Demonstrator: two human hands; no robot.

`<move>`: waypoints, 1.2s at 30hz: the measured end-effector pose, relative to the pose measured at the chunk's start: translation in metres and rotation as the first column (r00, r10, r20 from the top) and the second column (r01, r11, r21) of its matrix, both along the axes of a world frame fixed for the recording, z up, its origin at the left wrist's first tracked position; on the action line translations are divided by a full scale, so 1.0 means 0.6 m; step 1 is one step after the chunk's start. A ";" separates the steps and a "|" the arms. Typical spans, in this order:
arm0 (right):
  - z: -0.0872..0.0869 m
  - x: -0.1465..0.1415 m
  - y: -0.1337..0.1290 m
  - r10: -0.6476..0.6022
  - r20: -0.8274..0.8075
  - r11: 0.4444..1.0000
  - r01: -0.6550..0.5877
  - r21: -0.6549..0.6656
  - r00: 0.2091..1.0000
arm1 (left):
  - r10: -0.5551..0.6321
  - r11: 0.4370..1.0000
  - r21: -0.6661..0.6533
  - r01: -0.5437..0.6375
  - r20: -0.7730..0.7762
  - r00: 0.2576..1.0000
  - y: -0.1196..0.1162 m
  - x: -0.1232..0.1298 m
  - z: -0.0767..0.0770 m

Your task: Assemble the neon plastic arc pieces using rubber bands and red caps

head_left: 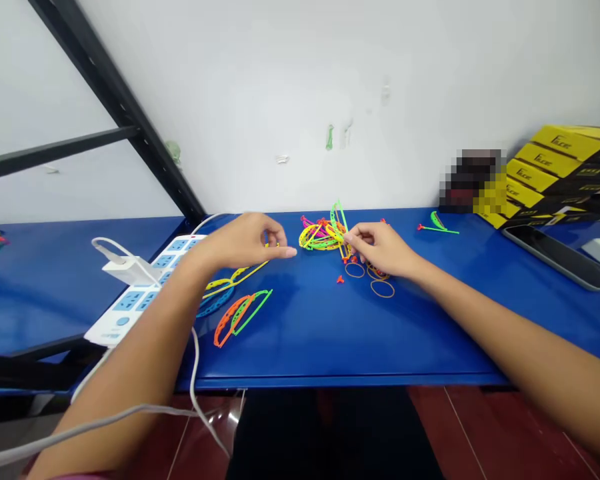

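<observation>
My right hand [377, 247] has thumb and fingers pinched at the lower end of a green plastic toy bow [338, 215], which tilts up from a pile of colourful bow-shaped pieces [316, 237]. Over the table to the left is my left hand [255, 239], fingers curled and thumb stretched out apart from them. Small yellow bits show in its gap; whether it touches them I cannot tell. Below it lie yellow [237, 275], blue [215, 302], orange [233, 320] and green [253, 312] bows. Rubber bands [383, 288] and a small red piece [340, 279] lie near my right hand.
A white power strip [125, 310] with a plugged-in charger [130, 270] and cables stands at the left. A green bow with a red-tipped stick [437, 229] lies at the back right. Yellow-black boxes [545, 160] and a phone [563, 257] occupy the right. The wall closes off the back.
</observation>
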State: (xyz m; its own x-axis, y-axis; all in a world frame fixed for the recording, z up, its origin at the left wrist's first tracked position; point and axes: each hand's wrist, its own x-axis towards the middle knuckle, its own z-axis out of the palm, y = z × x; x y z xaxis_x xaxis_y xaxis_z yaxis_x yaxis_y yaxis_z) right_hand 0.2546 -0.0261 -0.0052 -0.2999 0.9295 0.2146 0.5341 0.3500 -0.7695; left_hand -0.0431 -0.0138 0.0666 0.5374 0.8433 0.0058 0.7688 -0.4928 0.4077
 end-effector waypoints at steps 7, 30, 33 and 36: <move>-0.009 0.016 0.017 -0.090 0.152 0.990 0.071 0.121 0.984 | -0.007 0.956 -0.280 -0.091 -0.331 0.944 -0.020 -0.045 0.030; 0.021 0.045 0.017 -0.021 0.302 0.980 -0.040 0.196 0.953 | 0.175 0.980 -0.111 -0.164 0.099 0.979 -0.069 -0.021 0.027; 0.029 0.047 0.012 0.116 0.311 0.992 -0.123 0.002 0.943 | 0.120 0.986 -0.153 -0.067 0.371 0.921 -0.047 0.044 0.008; 0.034 0.047 0.009 0.179 0.312 0.983 -0.160 -0.085 0.933 | 0.086 0.991 -0.137 -0.012 0.550 0.831 -0.024 0.099 -0.034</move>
